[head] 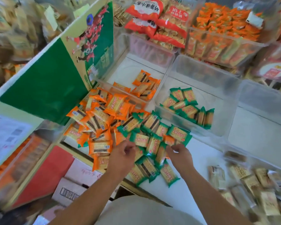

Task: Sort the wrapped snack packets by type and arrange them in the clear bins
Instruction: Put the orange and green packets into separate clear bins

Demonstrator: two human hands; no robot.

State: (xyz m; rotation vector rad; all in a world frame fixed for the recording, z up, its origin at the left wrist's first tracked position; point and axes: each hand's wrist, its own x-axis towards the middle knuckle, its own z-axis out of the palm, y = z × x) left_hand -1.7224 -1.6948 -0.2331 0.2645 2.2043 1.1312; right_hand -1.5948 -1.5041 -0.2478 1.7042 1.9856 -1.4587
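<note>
- Left hand (122,154) and right hand (180,154), lower middle, curl fingers over the packet pile (104,120); holding anything, I cannot tell.
- Green packets (185,103) sit in a clear bin (221,103).

A white surface (203,161) lies under bright, even light. A tall green cardboard box (52,88) with a printed picture rises at its left edge. Below the near-left edge sit a red carton (44,174) and a white carton (71,187) marked with red handwriting. A printed paper sheet (5,137) shows at far left. Red-labelled biscuit bags (161,21) are heaped at the back, and blurred stock fills the upper left.
</note>
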